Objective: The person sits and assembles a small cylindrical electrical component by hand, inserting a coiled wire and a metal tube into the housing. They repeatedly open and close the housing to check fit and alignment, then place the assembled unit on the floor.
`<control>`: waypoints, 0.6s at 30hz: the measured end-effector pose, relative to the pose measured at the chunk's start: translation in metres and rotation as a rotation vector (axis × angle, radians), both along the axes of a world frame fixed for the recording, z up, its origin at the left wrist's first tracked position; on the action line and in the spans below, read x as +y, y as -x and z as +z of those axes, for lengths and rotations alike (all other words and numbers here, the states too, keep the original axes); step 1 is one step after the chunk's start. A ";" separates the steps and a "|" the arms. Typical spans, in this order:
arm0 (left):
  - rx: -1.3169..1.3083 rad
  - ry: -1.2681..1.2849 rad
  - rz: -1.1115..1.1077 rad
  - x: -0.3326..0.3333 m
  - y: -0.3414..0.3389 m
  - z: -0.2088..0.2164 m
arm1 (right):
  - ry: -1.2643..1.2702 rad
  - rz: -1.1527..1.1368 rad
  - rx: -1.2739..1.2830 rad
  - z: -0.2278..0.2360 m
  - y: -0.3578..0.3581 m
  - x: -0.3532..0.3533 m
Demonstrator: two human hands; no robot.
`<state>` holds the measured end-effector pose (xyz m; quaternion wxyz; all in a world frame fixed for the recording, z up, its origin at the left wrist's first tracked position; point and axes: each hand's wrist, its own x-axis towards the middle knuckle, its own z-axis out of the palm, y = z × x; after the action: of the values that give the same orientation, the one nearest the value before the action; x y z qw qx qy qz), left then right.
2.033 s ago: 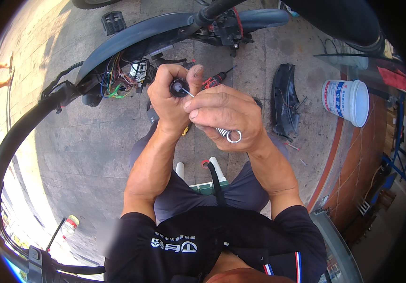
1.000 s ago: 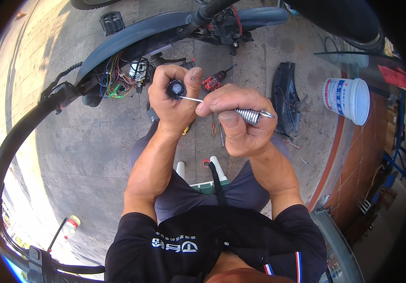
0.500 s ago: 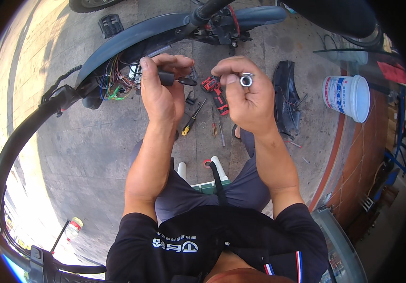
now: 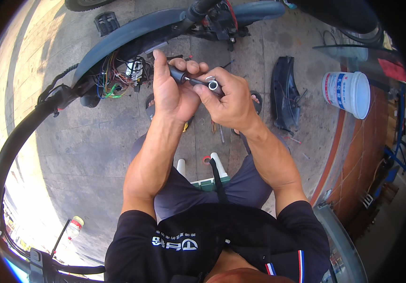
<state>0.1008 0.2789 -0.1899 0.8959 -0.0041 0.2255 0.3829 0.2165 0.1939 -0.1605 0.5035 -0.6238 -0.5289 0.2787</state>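
Observation:
My left hand (image 4: pixel 174 96) lies palm up with its thumb stretched out, its fingers curled behind a short black cylinder (image 4: pixel 178 74). From the cylinder's end a thin metal shaft leads to a dark, flat, key-like head (image 4: pixel 196 82). My right hand (image 4: pixel 233 99) meets it there, pinching a dark tube with a hollow silver end (image 4: pixel 213 86). Thumb and forefinger are right at the key-like head; whether they grip it too I cannot tell. Beyond my left hand is a tangle of coloured wires (image 4: pixel 115 78) beneath a bike's grey-blue curved body part (image 4: pixel 127 40).
A black curved plastic cover (image 4: pixel 284 94) lies on the paved floor to the right, with a white bucket (image 4: pixel 363 96) farther right. Between my legs are a green-and-white stool (image 4: pixel 206 185) and thin tools (image 4: pixel 221 134). A black handlebar (image 4: pixel 5 174) curves along the left.
My right hand has moved left and brought the silver-ended tube against the key-like head. My left hand has shifted slightly right, with the black cylinder now tilted. The hands now hide the red-and-black power tool.

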 end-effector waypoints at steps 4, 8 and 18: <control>0.082 -0.034 0.033 0.001 -0.004 -0.002 | -0.022 -0.027 0.038 -0.008 0.005 0.004; 0.175 -0.092 0.009 -0.003 -0.007 -0.004 | 0.028 0.003 -0.041 -0.011 0.001 0.003; 0.301 -0.228 0.030 -0.004 -0.007 -0.003 | 0.059 0.004 0.108 -0.020 0.003 0.001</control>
<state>0.1077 0.2744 -0.1925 0.8409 0.1515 0.3121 0.4154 0.2132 0.1948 -0.1806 0.5122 -0.6215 -0.4938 0.3281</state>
